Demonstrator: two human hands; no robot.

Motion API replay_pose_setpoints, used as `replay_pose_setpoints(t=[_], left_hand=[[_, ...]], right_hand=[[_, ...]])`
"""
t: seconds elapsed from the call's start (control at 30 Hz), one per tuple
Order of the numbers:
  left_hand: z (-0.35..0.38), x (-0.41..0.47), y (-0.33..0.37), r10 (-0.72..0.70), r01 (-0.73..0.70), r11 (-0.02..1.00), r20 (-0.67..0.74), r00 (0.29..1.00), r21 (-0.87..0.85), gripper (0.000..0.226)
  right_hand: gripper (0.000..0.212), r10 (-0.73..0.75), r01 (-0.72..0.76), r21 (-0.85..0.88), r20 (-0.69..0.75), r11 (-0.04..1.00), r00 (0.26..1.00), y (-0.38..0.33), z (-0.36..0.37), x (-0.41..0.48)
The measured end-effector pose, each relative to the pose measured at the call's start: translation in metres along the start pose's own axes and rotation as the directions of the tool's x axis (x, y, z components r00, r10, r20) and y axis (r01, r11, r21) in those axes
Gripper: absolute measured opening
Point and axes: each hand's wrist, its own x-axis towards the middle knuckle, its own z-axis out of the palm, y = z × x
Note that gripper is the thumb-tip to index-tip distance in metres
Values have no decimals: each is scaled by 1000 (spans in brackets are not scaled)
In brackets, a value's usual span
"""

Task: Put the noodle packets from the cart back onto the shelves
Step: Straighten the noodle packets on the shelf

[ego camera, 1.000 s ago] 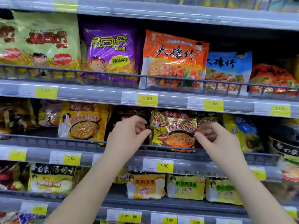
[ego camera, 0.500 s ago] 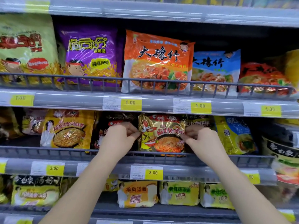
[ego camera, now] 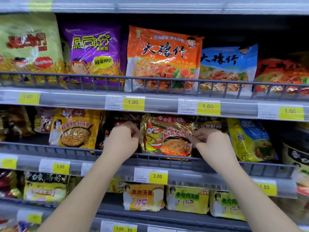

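Two bare forearms reach up to the middle shelf. The left hand (ego camera: 122,141) pinches the left edge of a gold noodle packet (ego camera: 167,136) between curled fingers and thumb, and the right hand (ego camera: 212,144) pinches its right edge the same way. The packet stands upright between the hands, just behind the wire rail (ego camera: 167,159). Below the grip hangs a 3.00 price tag (ego camera: 158,176). Left of it stands a yellow packet (ego camera: 75,129), right of it a yellow-and-blue packet (ego camera: 250,139). Above, one shelf up, stands an orange packet (ego camera: 163,59).
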Motion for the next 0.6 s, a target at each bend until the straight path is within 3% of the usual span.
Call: replay_pose_setpoints(t=[0.13,0.27,0.43,0.6], left_hand=[[-1,-6,5,-16,16,1000,-11,1000,10,9],[-11,-18,3,-19,16,999,-61,998,-45,13],[-31,-35,-11,-9,-3,997,-150,989,-80,12],[-58,-43,-38,-14,-19,986,-197,980,-165,8]], right_hand=[[18,-8,8,-2,25,1000,1000,2,-4,-3],[25,0,0,24,23,1000,1000,3,-12,-5],[19,-70,74,22,-134,997,988,-5,-15,-13],[23,-133,141,50,-144,989,981,-35,6,-30]])
